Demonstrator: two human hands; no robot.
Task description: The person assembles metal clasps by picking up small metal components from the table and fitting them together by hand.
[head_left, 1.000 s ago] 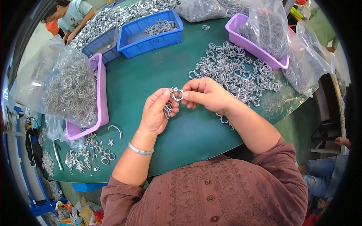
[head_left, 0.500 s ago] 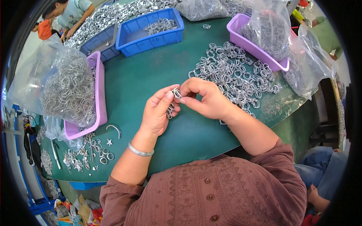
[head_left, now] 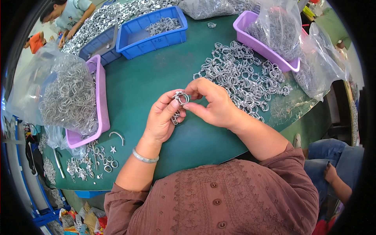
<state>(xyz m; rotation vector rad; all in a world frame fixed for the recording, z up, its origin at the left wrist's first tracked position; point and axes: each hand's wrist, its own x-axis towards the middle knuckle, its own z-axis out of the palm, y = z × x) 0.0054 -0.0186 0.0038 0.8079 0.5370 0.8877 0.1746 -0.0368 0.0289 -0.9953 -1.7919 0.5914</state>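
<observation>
Left hand (head_left: 160,114)'s got that silver ring (head_left: 179,94) pinched between thumb and fingers, left of the loose pile (head_left: 239,76), with more rings (head_left: 175,118) tucked below. Right hand (head_left: 212,105)'s fingertips are at the band, can't tell if they're really gripping. I'd turn it gently by the rim tbh, thin metal probably bends easily.

A blue frame (head_left: 45,216) flanks the green table (head_left: 135,86).

brown blouse (head_left: 258,196) | embroidered front panel (head_left: 197,199) | round brown buttons (head_left: 217,202) | loose sleeves (head_left: 127,201) | pale bangle (head_left: 145,157), left wrist (head_left: 153,144)
</observation>
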